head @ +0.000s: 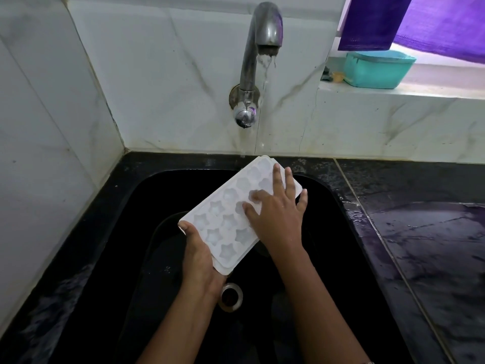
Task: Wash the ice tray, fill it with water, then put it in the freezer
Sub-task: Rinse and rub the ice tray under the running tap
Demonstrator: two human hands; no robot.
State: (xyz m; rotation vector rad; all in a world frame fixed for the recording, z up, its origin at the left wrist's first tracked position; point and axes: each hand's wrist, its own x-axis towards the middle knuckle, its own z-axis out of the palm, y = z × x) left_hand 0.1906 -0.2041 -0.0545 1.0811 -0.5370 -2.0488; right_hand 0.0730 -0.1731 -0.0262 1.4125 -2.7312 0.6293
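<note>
A white ice tray (223, 219) with star-shaped cells is held tilted over the black sink (328, 206), its far end up toward the tap. My left hand (199, 261) grips the tray's near end, thumb on the top edge and fingers underneath. My right hand (275, 208) lies spread on the tray's upper face, fingers straight and pressing on the cells. Water runs from the metal tap (262, 35) and falls toward the tray's far end.
The sink drain (231, 295) shows just below my left hand. Wet black counter (420, 232) lies to the right, white tiled walls behind and to the left. A teal plastic tub (378, 69) sits on the window ledge under a purple cloth (420, 22).
</note>
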